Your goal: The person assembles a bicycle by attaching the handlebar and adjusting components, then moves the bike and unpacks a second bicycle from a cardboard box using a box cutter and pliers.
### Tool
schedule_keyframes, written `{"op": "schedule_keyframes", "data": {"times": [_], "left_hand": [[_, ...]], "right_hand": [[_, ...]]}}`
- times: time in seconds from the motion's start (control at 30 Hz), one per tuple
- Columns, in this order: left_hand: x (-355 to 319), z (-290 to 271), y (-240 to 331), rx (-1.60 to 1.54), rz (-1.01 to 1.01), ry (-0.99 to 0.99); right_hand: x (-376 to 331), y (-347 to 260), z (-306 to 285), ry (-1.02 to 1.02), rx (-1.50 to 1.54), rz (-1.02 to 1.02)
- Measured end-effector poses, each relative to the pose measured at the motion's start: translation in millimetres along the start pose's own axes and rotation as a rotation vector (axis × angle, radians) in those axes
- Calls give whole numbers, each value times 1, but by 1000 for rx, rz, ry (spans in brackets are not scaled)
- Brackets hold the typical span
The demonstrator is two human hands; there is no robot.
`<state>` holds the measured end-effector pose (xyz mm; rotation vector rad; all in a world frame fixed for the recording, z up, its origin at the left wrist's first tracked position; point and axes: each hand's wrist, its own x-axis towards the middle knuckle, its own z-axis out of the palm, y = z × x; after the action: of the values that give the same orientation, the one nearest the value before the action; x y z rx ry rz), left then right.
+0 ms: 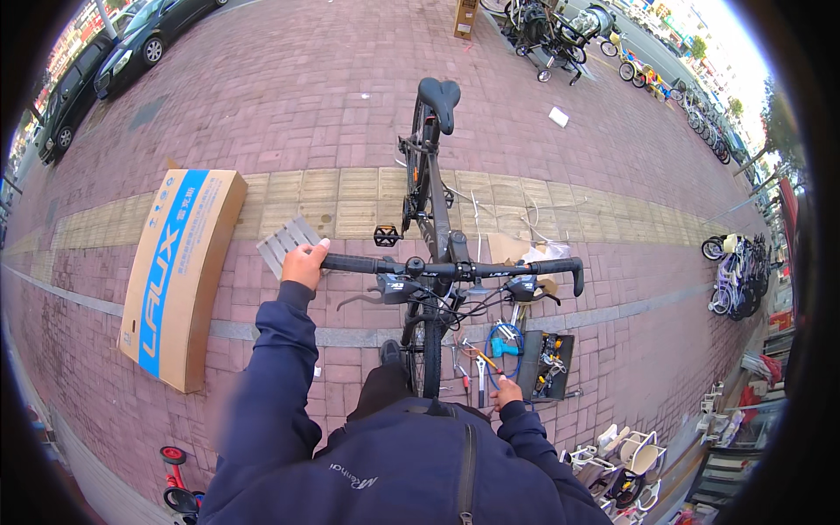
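A dark bicycle (pixel 435 188) stands upright before me, its black saddle (pixel 440 101) at the far end and its front wheel (pixel 426 354) close to my legs. My left hand (pixel 304 265) is closed at the left end of the handlebar (pixel 367 262), on the black grip, and hides its tip. The bar's right end carries a curved black bar end (pixel 577 276). Low on the right, my right hand (pixel 506 394) is held with curled fingers over the loose tools; anything in it is too small to make out. An adjustable wrench (pixel 480 385) lies beside that hand.
An open black toolbox (pixel 544 363) and a teal power tool (pixel 503 347) lie at right. A long carton (pixel 179 271) rests on the left, near a grey slatted piece (pixel 287 243). White child seats (pixel 626 459) stand lower right. Parked cars (pixel 131 48) and strollers (pixel 551 39) are farther off.
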<state>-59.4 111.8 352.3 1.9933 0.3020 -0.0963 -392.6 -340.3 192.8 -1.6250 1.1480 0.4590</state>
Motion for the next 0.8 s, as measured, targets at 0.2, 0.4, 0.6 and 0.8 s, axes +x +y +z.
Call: {"op": "schedule_keyframes", "data": {"times": [0.2,0.4,0.6,0.8], "left_hand": [[-17,4,-13,158,62,107],[-57,27,-1,-167,-72,-40],[-100,67,33,-631,-267,-480],[-136,72,38,-592,-329,-743]], "right_hand": [[-14,43,12,-100,-11,57],[-47,84,7,63,379,174],[-85,80,-9,23,416,63],[-148,12,2,63,872,-414]]}}
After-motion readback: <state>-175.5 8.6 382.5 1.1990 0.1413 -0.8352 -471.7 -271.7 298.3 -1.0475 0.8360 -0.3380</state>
